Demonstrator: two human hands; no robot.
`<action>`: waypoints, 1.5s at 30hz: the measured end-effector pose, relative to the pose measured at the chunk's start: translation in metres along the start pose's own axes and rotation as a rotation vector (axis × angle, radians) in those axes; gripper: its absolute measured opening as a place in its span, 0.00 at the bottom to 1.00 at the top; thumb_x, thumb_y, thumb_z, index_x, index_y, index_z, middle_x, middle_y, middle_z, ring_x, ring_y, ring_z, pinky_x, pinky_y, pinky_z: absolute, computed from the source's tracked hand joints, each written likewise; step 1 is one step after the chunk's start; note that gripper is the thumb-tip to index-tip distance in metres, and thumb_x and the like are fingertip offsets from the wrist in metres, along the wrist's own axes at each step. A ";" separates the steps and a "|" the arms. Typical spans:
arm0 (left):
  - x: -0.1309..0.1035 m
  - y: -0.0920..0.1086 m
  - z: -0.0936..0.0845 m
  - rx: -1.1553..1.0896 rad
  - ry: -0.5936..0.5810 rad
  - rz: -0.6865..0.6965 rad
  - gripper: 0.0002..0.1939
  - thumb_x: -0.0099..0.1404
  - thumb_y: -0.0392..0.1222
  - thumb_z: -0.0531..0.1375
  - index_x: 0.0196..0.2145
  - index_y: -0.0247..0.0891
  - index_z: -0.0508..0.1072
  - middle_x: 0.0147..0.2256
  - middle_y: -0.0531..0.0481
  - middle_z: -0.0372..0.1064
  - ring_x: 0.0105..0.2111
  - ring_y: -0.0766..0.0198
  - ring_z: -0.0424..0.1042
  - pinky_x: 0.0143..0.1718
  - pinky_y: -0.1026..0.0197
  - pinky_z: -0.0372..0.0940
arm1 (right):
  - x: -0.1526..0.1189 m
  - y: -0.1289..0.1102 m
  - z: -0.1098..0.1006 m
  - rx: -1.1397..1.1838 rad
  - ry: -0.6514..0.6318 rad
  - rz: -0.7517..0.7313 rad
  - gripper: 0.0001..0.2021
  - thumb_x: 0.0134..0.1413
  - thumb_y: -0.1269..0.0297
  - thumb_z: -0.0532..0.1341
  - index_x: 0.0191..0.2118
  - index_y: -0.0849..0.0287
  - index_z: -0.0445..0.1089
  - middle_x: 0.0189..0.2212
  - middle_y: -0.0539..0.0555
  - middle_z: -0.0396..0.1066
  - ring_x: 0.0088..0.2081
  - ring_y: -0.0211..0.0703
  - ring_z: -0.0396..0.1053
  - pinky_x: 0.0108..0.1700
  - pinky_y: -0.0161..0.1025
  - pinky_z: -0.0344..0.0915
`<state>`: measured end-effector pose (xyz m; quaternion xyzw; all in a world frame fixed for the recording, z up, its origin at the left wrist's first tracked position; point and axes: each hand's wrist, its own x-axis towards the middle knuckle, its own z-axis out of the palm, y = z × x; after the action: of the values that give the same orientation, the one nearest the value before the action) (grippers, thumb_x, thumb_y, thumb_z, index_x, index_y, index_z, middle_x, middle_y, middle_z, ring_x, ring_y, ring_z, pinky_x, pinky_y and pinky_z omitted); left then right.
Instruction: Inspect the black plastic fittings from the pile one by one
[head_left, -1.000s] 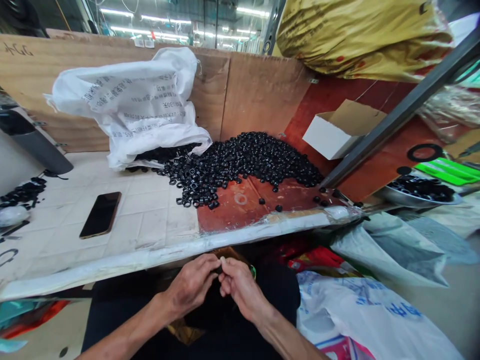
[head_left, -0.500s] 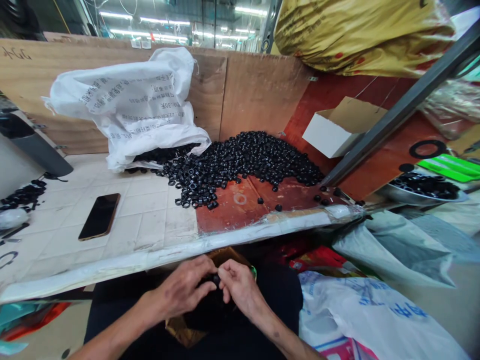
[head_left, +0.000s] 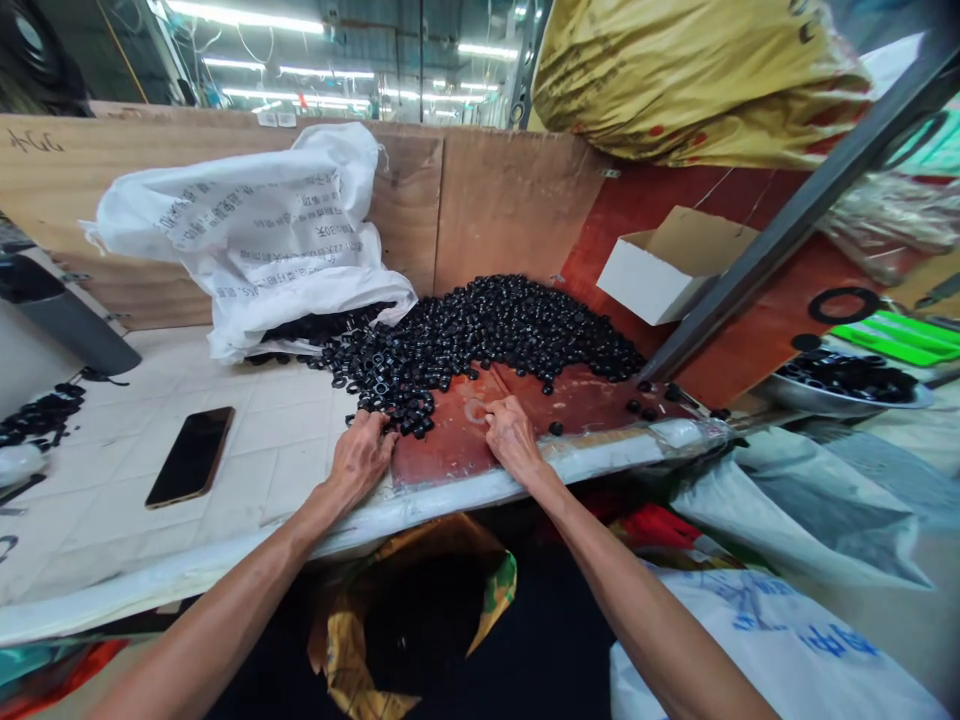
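Observation:
A big heap of small black plastic rings (head_left: 525, 325) lies on the bench, spilling from the mouth of a white woven sack (head_left: 255, 225). At the heap's near left edge is my left hand (head_left: 364, 455), its fingers curled down among the outermost rings; whatever lies between them is hidden. My right hand (head_left: 514, 440) rests on the red board (head_left: 450, 445) with bent, closed fingertips touching its surface. I cannot see what they hold, if anything. A loose black piece (head_left: 555, 428) lies just right of that hand. Below the bench edge, an open brown bag (head_left: 352, 670) sits at my lap, dark inside.
A phone (head_left: 191, 455) lies on the pale bench top at left, with more black parts (head_left: 41, 415) beyond it. A white box (head_left: 645, 280) hangs beside the slanted metal post (head_left: 787, 220). Farther right stands a bowl of black parts (head_left: 847, 385). A wooden panel (head_left: 510, 200) closes the back.
Both hands have moved from close together above the lap forward onto the bench, the left to the heap's edge and the right to the red board. The brown bag's opening is now uncovered.

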<state>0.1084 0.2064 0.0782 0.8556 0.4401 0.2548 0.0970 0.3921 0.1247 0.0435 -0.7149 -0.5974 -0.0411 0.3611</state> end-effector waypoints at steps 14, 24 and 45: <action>-0.005 0.005 0.003 -0.322 0.114 0.048 0.13 0.61 0.34 0.61 0.45 0.38 0.75 0.39 0.49 0.75 0.32 0.61 0.75 0.38 0.58 0.70 | -0.010 -0.097 0.015 0.769 -0.361 -0.053 0.09 0.57 0.63 0.66 0.42 0.57 0.81 0.40 0.55 0.80 0.42 0.45 0.77 0.48 0.42 0.71; -0.004 0.015 -0.006 -0.593 -0.038 0.020 0.15 0.61 0.37 0.64 0.46 0.39 0.77 0.38 0.50 0.76 0.30 0.65 0.73 0.35 0.61 0.71 | -0.009 -0.091 0.022 0.923 -0.226 0.177 0.12 0.52 0.59 0.69 0.41 0.58 0.78 0.36 0.53 0.78 0.36 0.42 0.75 0.42 0.39 0.73; -0.007 0.019 -0.007 -0.659 -0.011 0.231 0.07 0.68 0.41 0.64 0.43 0.39 0.77 0.41 0.48 0.77 0.41 0.61 0.76 0.46 0.58 0.71 | -0.015 -0.095 0.014 0.746 -0.075 -0.046 0.08 0.61 0.60 0.66 0.41 0.58 0.80 0.34 0.54 0.79 0.33 0.42 0.76 0.37 0.36 0.70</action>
<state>0.1143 0.1894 0.0893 0.8238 0.2341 0.3880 0.3406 0.2980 0.1225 0.0698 -0.5216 -0.5999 0.1974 0.5736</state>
